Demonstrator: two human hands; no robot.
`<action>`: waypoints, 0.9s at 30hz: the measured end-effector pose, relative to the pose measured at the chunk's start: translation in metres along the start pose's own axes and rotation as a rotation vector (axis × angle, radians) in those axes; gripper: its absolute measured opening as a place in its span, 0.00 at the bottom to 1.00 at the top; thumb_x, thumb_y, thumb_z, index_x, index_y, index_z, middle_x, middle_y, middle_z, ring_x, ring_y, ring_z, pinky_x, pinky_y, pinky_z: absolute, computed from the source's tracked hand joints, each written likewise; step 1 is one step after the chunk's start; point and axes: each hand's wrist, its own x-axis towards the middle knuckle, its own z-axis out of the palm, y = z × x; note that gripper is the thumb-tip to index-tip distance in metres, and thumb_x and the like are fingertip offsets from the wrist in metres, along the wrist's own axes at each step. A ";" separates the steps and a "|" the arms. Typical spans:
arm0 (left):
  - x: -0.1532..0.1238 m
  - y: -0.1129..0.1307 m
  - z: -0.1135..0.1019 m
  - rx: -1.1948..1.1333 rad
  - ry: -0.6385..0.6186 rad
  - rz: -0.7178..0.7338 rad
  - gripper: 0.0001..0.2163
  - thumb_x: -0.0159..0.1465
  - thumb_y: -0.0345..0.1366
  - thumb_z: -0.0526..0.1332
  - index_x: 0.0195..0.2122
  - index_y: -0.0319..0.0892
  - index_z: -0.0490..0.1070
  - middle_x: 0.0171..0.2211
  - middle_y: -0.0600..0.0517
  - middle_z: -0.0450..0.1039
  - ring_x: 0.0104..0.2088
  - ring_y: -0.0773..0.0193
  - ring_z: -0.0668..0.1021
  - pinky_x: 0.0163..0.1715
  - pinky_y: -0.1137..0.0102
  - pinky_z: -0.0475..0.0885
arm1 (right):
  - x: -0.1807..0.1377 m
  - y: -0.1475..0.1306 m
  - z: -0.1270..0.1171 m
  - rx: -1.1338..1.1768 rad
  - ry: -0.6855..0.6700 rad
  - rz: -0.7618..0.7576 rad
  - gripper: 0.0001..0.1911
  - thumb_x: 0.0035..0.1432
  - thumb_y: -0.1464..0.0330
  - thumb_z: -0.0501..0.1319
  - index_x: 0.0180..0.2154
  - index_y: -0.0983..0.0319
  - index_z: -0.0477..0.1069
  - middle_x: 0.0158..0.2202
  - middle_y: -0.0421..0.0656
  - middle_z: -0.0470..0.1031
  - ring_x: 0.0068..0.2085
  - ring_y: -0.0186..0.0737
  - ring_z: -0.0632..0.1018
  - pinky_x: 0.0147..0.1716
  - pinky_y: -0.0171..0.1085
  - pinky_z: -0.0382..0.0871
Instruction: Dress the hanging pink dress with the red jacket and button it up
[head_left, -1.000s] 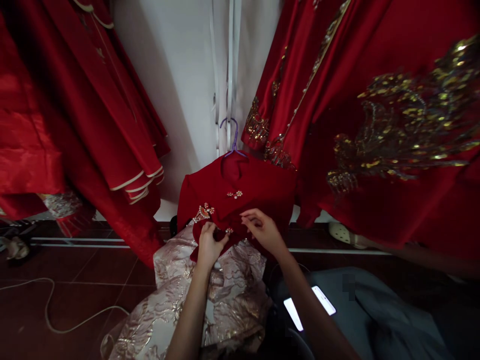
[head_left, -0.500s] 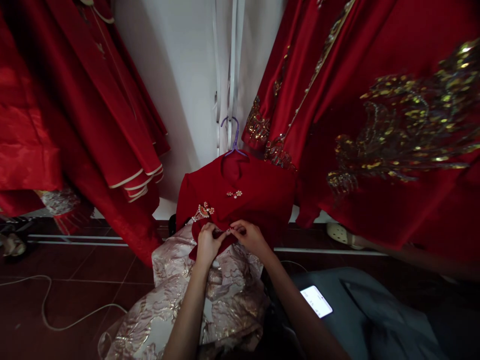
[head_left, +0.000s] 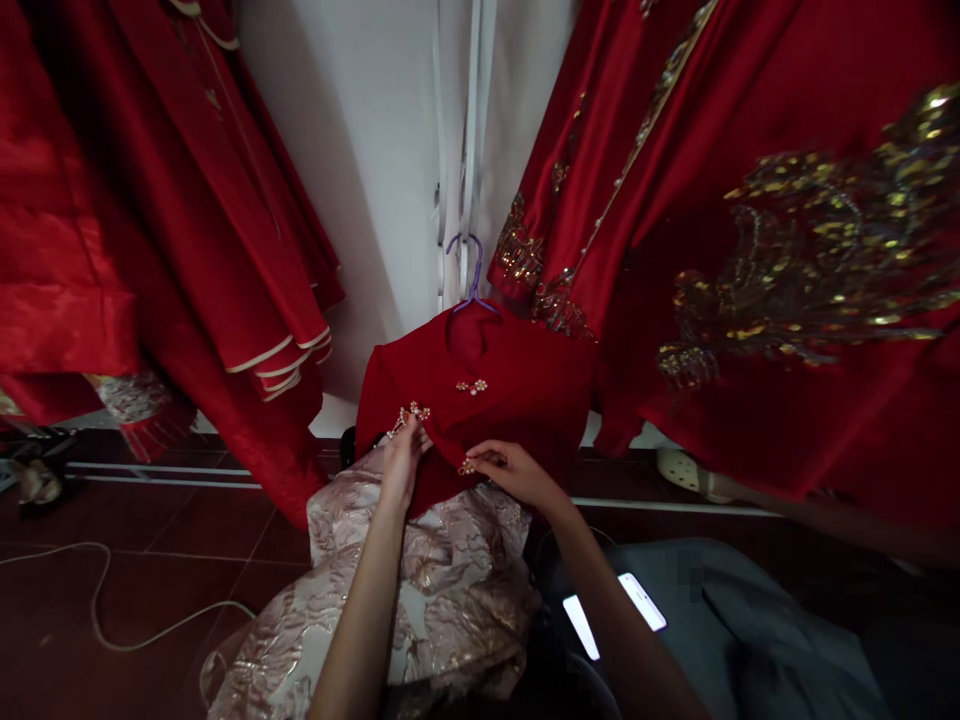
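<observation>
A red jacket point(head_left: 525, 390) hangs in front of me from a purple hanger point(head_left: 475, 275). Beaded trim point(head_left: 472, 387) sits below its neckline, and a larger beaded ornament point(head_left: 412, 411) lies to the left. My left hand point(head_left: 401, 465) is at this larger ornament, its fingers closed at the cloth there and partly covering the beads. Lower down, my right hand point(head_left: 517, 473) pinches a small beaded fastener point(head_left: 466, 467) between thumb and fingertips, at the jacket's front. Shiny pale patterned fabric point(head_left: 442, 600) spreads beneath, over my lap.
Red garments with pale piping point(head_left: 277, 300) hang at the left; a red garment with gold sequins point(head_left: 817, 260) hangs at the right. A lit phone point(head_left: 643, 602) lies on a grey-blue surface point(head_left: 712, 580). A cable point(head_left: 97, 600) crosses the tiled floor. A pale clog point(head_left: 682, 472) shows behind.
My left hand has left the right hand's side and moved up and left to the larger ornament. The right hand stays nearly in place, the beaded fastener now showing at its fingertips.
</observation>
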 end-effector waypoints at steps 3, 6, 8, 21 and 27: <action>0.009 0.005 0.001 -0.136 0.068 -0.061 0.15 0.49 0.42 0.68 0.33 0.37 0.73 0.34 0.47 0.77 0.34 0.67 0.78 0.41 0.70 0.69 | -0.004 -0.007 -0.002 0.000 -0.070 0.018 0.14 0.51 0.62 0.60 0.36 0.64 0.74 0.35 0.46 0.78 0.36 0.39 0.77 0.37 0.37 0.69; 0.012 0.004 0.001 -0.158 0.070 -0.099 0.13 0.48 0.38 0.69 0.32 0.36 0.74 0.35 0.46 0.77 0.33 0.67 0.78 0.41 0.71 0.70 | -0.005 -0.008 -0.002 0.004 -0.108 0.037 0.13 0.51 0.63 0.60 0.36 0.64 0.74 0.35 0.45 0.78 0.36 0.39 0.76 0.37 0.38 0.69; 0.012 0.002 0.000 -0.173 0.100 -0.105 0.11 0.48 0.36 0.68 0.32 0.37 0.75 0.34 0.47 0.78 0.32 0.68 0.78 0.38 0.72 0.70 | -0.005 -0.008 -0.002 -0.003 -0.117 0.042 0.13 0.51 0.63 0.60 0.36 0.64 0.74 0.35 0.45 0.77 0.36 0.39 0.76 0.37 0.38 0.68; 0.023 -0.011 -0.004 0.001 0.152 0.024 0.11 0.48 0.37 0.67 0.32 0.38 0.77 0.36 0.47 0.78 0.35 0.66 0.78 0.38 0.72 0.70 | -0.007 -0.013 0.001 -0.058 -0.160 0.008 0.14 0.53 0.63 0.59 0.38 0.65 0.74 0.36 0.46 0.77 0.36 0.39 0.75 0.38 0.39 0.67; 0.020 0.001 0.012 0.271 -0.054 0.037 0.17 0.55 0.48 0.60 0.31 0.37 0.75 0.27 0.49 0.76 0.28 0.65 0.76 0.29 0.72 0.69 | -0.012 -0.021 -0.011 -0.036 -0.251 0.028 0.15 0.53 0.60 0.60 0.38 0.64 0.73 0.36 0.45 0.76 0.37 0.38 0.75 0.41 0.39 0.67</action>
